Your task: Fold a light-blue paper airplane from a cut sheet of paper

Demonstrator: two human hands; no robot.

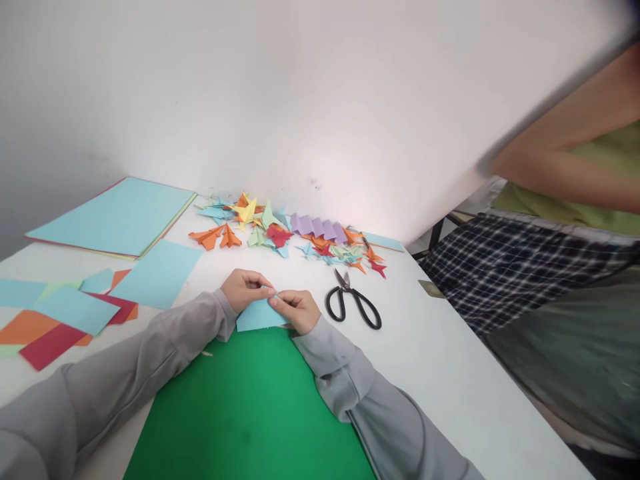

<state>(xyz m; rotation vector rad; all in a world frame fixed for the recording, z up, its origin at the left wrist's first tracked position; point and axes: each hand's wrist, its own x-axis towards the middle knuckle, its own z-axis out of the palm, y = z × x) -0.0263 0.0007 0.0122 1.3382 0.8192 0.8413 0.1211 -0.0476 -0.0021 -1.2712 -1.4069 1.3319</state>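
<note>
Both hands pinch the top of one light blue sheet of paper [261, 316], partly folded, just above the far end of a green sheet [245, 407]. My left hand [245, 289] has thumb and finger closed on its upper edge. Close beside it, my right hand [299, 309] grips the same edge, fingertips almost touching the left ones. The fingers hide part of the fold. A pair of scissors [351, 297] with black handles lies slightly open to the right of my right hand.
Folded paper figures [245, 210] in several colours are heaped along the wall, with a purple pleated strip [319, 228] among them. Large coloured sheets [115, 217] are stacked at left. Loose paper pieces [80, 308] spread nearer. Another person [565, 153] stands at the table's right edge.
</note>
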